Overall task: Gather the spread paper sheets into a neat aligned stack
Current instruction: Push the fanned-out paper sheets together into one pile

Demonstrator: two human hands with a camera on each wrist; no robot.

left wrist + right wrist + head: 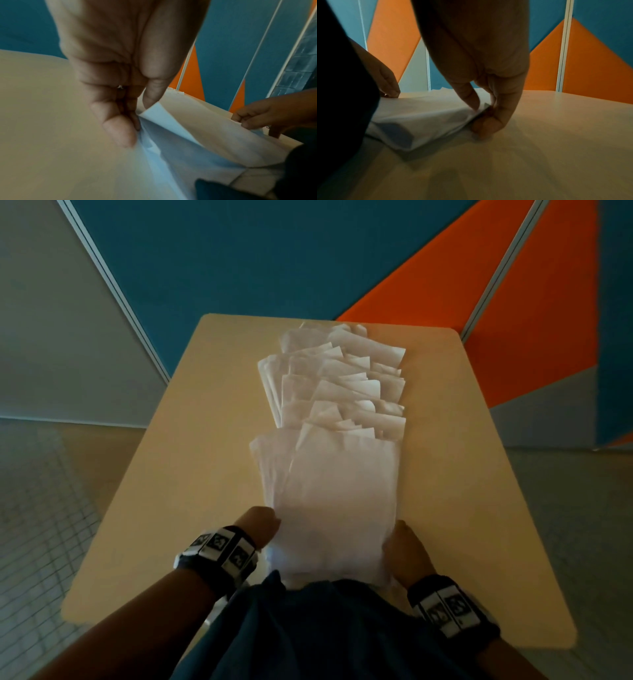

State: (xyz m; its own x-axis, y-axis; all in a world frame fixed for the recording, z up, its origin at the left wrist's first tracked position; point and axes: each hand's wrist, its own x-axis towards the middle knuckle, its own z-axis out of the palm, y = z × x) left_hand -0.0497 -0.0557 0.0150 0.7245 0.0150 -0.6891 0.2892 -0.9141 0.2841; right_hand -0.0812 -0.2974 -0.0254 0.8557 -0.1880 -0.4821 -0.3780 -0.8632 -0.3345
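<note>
Grip: your left hand (257, 525) and right hand (404, 546) are pinching the near paper sheets (337, 501) at the table's (178, 474) near edge.
Risk: fanned far sheets (337, 378) are probably crumpling if you are pulling unevenly.

Showing thin matt white paper sheets (334, 419), creased and curling at the corners, lying on a smooth, faintly sheened pale wood-look table (191, 460), with matt felt-like teal and orange wall panels (239, 261) edged in pale metal strips standing at twelve o'clock.
</note>
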